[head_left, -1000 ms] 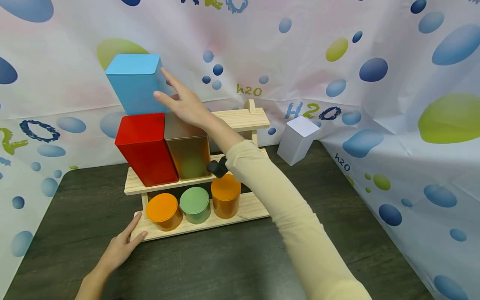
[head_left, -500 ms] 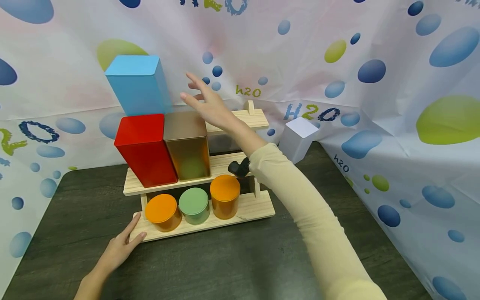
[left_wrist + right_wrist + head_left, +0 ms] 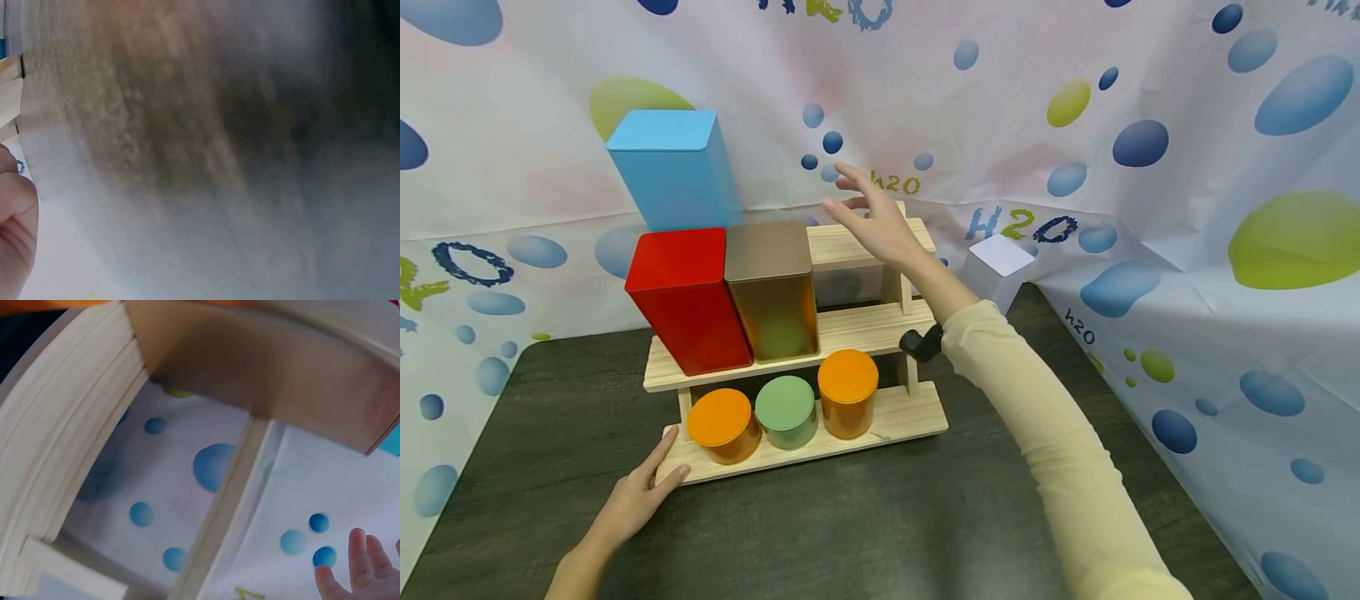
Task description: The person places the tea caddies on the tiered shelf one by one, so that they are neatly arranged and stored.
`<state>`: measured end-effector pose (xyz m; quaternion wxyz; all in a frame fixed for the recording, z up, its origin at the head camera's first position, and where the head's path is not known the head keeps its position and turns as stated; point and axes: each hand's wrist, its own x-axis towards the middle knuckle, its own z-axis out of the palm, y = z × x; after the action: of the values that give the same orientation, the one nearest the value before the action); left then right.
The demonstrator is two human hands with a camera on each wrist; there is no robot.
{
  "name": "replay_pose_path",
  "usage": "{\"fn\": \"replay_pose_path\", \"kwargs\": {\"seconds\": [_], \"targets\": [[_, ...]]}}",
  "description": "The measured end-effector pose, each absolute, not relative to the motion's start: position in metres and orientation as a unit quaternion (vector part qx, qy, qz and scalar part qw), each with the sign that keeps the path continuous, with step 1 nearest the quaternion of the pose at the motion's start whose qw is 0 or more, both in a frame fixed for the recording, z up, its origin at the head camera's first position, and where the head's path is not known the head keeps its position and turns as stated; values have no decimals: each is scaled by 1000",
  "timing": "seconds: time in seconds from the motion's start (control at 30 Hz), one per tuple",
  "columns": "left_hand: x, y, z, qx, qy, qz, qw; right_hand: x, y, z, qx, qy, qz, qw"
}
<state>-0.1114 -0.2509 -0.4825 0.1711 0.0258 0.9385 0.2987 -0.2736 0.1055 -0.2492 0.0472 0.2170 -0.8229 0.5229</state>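
Note:
At the front left corner of a three-tier wooden shelf [image 3: 887, 425], my left hand [image 3: 634, 498] holds the end of the lowest board between thumb and fingers. Only part of that hand [image 3: 15, 219] shows at the edge of the left wrist view. My right hand [image 3: 880, 221], holding nothing, is raised by the right part of the top tier, fingers spread and slightly bent. A light blue square canister [image 3: 673, 179] stands on the top tier at left. Below it, on the middle tier, a red canister [image 3: 692, 308] stands beside a gold-brown canister [image 3: 775, 292].
Along the bottom tier are an orange round tin [image 3: 722, 425], a green round tin [image 3: 786, 412] and a taller orange tin [image 3: 848, 392]. A white canister [image 3: 1000, 262] stands on the dark table [image 3: 850, 533] right of the shelf. A printed curtain [image 3: 1000, 100] hangs behind.
My right hand has moved away from the blue canister, rightward and slightly down. The canister stays on the top tier. My left hand has kept its place.

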Motion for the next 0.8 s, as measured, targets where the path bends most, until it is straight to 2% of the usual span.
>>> {"fn": "replay_pose_path", "kwargs": {"seconds": [0.47,0.8], "targets": [[-111,-249,-482,26,938,302,170,-278,151,-257,215,-843,491,45],[-111,-251,-483,24,938,299,173,-276,189,-279,168,-870,463,35]]}}
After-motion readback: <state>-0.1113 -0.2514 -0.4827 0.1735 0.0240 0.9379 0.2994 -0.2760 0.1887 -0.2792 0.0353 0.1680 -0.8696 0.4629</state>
